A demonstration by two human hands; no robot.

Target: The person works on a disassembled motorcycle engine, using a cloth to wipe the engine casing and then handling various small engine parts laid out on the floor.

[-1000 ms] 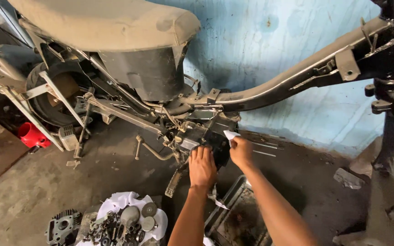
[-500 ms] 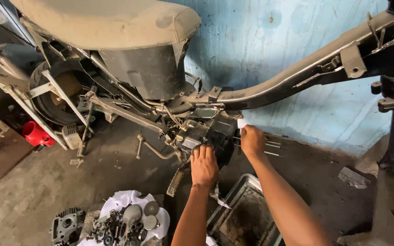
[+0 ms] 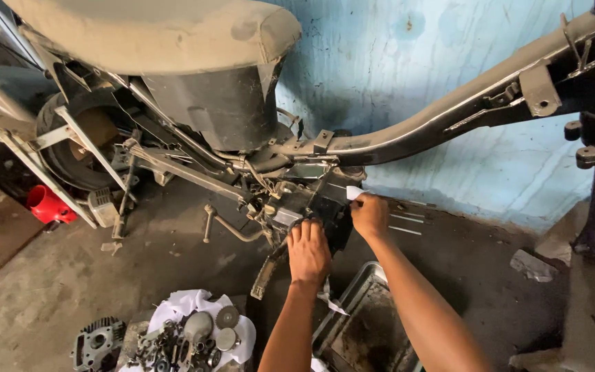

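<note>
The left hand (image 3: 308, 249) is laid flat, fingers spread, against the dark engine block (image 3: 311, 200) that hangs under the stripped motorcycle frame (image 3: 449, 114). A small white scrap (image 3: 354, 193) is pinched in the closed fingers of the right hand (image 3: 370, 215), just right of the block's upper edge. Below the forearms, a metal tray (image 3: 359, 324) is seen on the floor, with loose engine parts (image 3: 187, 337) on a white cloth to its left.

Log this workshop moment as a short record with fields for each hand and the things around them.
Left hand: flat on the dark engine block under the motorcycle frame
Right hand: pinching a small white scrap against the block
Below hands: metal tray
Lower left: white cloth heaped with small engine parts, cylinder head beside it
Far left: red container
</note>
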